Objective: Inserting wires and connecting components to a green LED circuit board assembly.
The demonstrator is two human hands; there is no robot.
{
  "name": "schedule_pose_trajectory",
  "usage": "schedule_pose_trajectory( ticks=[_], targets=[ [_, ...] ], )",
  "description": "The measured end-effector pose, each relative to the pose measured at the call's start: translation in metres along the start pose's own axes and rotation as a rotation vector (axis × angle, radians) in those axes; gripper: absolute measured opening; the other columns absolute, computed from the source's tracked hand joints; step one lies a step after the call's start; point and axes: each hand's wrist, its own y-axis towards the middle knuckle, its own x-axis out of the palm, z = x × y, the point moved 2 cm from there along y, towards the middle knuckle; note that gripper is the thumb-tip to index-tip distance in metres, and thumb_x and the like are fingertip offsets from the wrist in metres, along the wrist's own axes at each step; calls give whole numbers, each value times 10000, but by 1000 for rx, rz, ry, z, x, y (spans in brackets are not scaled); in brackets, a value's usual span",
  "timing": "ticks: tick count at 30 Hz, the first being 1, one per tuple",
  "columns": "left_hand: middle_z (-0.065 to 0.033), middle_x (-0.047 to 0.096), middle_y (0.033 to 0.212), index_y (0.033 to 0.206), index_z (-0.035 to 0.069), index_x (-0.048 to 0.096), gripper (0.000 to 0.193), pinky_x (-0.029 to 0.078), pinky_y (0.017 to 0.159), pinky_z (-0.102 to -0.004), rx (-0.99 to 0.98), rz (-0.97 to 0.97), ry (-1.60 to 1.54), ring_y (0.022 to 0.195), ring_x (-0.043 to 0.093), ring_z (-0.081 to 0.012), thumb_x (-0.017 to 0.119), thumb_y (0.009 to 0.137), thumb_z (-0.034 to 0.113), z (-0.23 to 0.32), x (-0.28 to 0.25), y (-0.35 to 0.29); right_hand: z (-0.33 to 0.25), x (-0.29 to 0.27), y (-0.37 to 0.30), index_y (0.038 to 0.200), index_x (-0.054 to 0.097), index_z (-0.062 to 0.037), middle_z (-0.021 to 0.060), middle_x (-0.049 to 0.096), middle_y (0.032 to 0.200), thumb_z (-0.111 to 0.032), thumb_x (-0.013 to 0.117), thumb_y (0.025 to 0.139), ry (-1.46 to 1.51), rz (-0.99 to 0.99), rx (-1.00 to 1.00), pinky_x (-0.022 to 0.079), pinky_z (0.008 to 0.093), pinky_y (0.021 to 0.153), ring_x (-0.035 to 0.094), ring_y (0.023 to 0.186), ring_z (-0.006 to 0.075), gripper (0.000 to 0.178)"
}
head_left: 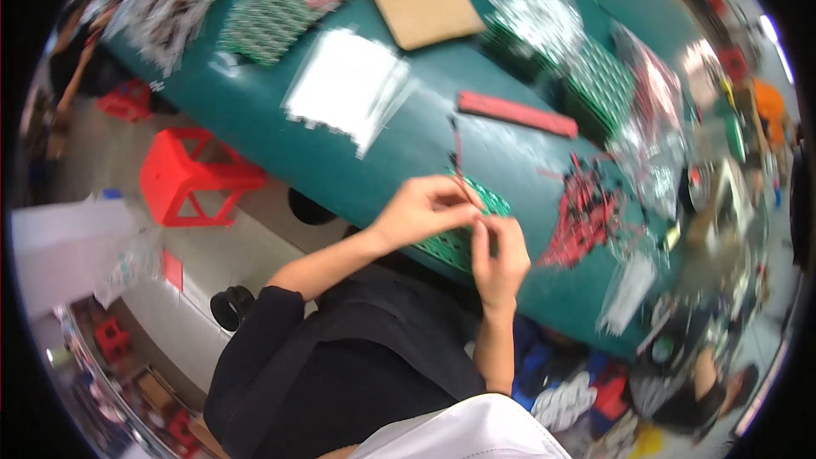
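Note:
A thin red and black wire rises from the fingers of my left hand, which is closed in a pinch on it. Against those fingertips, my right hand is also pinched, its thumb and forefinger meeting at the wire's lower end; what sits between them is too small to make out. Beneath both hands lies a green perforated panel, partly covered by them, at the table's near edge. To the right of my right hand spreads a loose pile of red and black wires.
On the green table lie a red bar, a stack of white strips, a brown square board and stacked green panels. Plastic-wrapped bundles line the far side. A red stool stands left. Another person sits lower right.

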Motion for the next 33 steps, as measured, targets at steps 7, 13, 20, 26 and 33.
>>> schedule_pose_trajectory(
  ticks=[7,13,20,26,33],
  targets=[
    [-83,656,992,1024,-33,634,147,555,844,-284,0,11,159,928,664,-150,677,888,2,0,5,7,10,-1,-1,926,628,-28,101,632,823,-7,724,785,-223,94,-189,488,361,633,620,723,259,172],
    [-68,646,975,1022,-8,605,182,543,813,-269,101,92,403,898,669,-153,708,875,19,5,1,7,20,-18,6,935,649,-27,102,639,861,-51,728,791,-203,61,-113,503,386,672,619,775,284,166],
    [-62,639,967,1014,2,603,190,542,799,-261,71,68,207,889,658,-136,719,864,11,3,6,0,13,-11,15,907,622,-38,82,615,848,-37,729,760,-76,-83,-221,444,351,627,598,749,247,182],
    [-62,642,964,1005,-16,604,182,534,798,-254,91,101,197,888,644,-120,718,867,16,-1,3,3,10,-3,14,914,609,-47,63,600,829,-56,727,767,-233,42,-312,430,358,617,582,737,236,189],
    [-66,661,895,913,3,654,84,527,695,-248,356,199,807,774,644,-118,690,838,-10,3,1,14,59,-59,32,917,578,-34,132,586,854,-326,723,838,-985,3,186,506,403,677,593,800,308,335]
  ],
)
